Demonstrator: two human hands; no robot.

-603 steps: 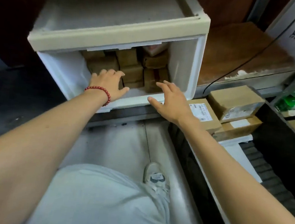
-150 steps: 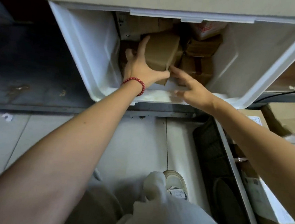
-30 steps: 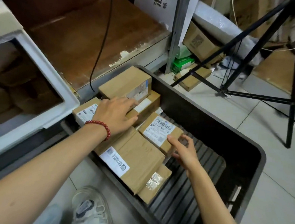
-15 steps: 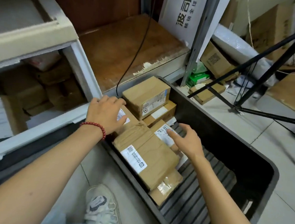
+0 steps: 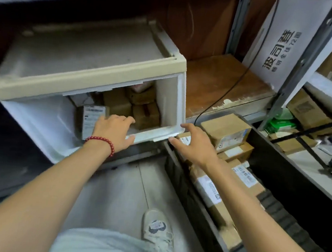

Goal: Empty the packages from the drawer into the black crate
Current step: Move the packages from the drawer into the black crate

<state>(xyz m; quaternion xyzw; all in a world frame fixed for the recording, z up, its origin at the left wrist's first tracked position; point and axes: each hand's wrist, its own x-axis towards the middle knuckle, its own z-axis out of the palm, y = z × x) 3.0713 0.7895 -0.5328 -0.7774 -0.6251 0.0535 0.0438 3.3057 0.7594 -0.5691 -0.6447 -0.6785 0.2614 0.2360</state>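
Head camera: left hand point(image 5: 112, 130) spread over drawer point(image 5: 152, 135) rim, right hand point(image 5: 194, 144) spread, empty.

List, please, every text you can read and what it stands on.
"渡司" plus an unclear third character: white sign board.
"72" in its smaller line; rest blurred.
Label on the upright brown cardboard package in the white plastic drawer: blurred.
Labels on the brown cardboard packages in the black plastic crate: blurred.
Tongue label of the white shoe: blurred.

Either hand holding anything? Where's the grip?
Nothing held, no grip: left hand is open at the drawer mouth; right hand is open above the black crate.
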